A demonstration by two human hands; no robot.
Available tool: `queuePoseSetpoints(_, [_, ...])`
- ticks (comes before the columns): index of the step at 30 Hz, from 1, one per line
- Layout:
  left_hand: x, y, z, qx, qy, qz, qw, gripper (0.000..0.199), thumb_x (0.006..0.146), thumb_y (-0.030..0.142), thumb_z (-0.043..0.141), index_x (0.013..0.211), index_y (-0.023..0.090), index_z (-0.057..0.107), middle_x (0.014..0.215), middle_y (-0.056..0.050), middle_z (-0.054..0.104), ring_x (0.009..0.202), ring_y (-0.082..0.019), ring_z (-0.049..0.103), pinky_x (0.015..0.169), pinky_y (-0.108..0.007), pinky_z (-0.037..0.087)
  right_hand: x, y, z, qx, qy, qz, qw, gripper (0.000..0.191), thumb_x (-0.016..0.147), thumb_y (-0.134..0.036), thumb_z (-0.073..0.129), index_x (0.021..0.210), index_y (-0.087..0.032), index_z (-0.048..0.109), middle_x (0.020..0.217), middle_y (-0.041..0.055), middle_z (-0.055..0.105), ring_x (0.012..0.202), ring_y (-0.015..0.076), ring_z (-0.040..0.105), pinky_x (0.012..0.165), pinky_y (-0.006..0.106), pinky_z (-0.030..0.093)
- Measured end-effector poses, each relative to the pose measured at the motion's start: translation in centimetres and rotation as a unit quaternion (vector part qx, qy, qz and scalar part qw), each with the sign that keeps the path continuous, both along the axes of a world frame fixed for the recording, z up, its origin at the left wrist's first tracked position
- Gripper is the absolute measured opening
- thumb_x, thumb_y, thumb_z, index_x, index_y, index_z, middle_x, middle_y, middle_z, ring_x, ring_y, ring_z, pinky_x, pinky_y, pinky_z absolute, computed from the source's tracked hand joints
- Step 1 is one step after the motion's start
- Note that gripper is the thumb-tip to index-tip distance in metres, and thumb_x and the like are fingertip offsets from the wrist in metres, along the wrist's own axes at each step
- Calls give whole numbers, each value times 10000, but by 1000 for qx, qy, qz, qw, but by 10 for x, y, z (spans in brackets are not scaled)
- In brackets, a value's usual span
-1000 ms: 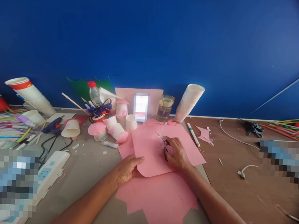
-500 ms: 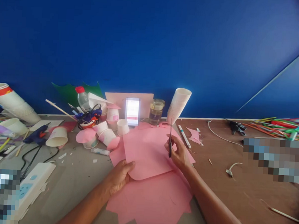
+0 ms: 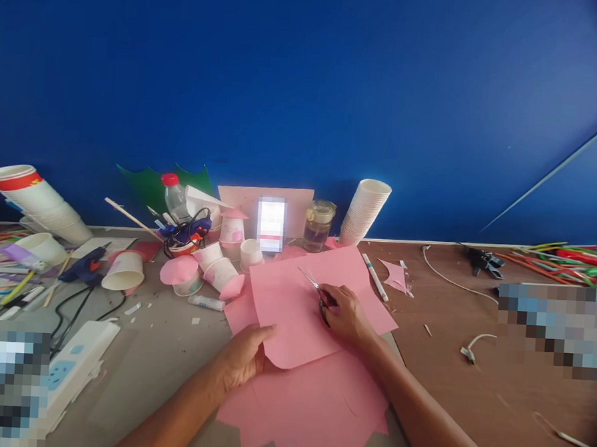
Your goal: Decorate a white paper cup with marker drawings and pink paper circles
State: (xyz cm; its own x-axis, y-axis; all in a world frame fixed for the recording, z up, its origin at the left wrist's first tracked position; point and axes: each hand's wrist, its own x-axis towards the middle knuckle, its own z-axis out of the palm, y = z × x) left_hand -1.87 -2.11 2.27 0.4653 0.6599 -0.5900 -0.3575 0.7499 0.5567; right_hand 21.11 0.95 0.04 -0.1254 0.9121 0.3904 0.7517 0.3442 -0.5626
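Two bare hands work over a worktop. The left hand grips the near left corner of a pink sheet, thumb on top and fingers underneath. The right hand is closed around the handles of a pair of scissors, just above the sheet, blades pointing away and to the left. Whether the blades touch the paper is hard to tell from this angle. More pink paper, its edge jagged, lies beneath and nearer than both hands. Beyond the left hand are a glue stick and several white cups with pink paper attached. Beyond the right hand stand a glass jar and a leaning stack of paper cups; to its right lies a white marker.
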Motion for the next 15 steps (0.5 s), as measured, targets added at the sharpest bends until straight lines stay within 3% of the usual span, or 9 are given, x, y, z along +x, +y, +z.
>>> queuePoseSetpoints(7, [1, -5, 1, 56, 73, -43, 995, 271, 743, 263, 678, 947, 96, 613, 866, -125, 697, 783, -261, 667, 620, -402, 566, 3, 2, 4, -25, 16, 15, 999, 235, 773, -160, 477, 961, -205, 610, 689, 34, 617, 656, 210, 517, 617, 324, 431])
queuePoseSetpoints(11, [3, -8, 1, 94, 82, -44, 991, 269, 757, 269, 665, 959, 97, 626, 927, -142, 692, 838, -266, 651, 628, -397, 570, 11, -5, 18, -52, 30, 8, 998, 212, 794, -232, 512, 980, -206, 609, 697, 24, 602, 644, 193, 530, 608, 317, 446])
queuePoseSetpoints(13, [4, -9, 1, 110, 68, -40, 991, 269, 761, 266, 661, 965, 93, 634, 947, -152, 692, 851, -268, 648, 647, -402, 569, 12, -20, 29, -77, 62, -2, 995, 259, 807, -295, 537, 1040, -193, 588, 729, 24, 595, 661, 184, 543, 625, 315, 457])
queuePoseSetpoints(15, [5, -10, 1, 129, 37, -34, 990, 284, 770, 275, 658, 985, 91, 639, 990, -161, 687, 881, -271, 644, 697, -421, 563, 9, -42, 40, -160, 200, -2, 967, 309, 844, -348, 519, 1111, -197, 552, 758, 20, 583, 704, 178, 550, 646, 307, 455])
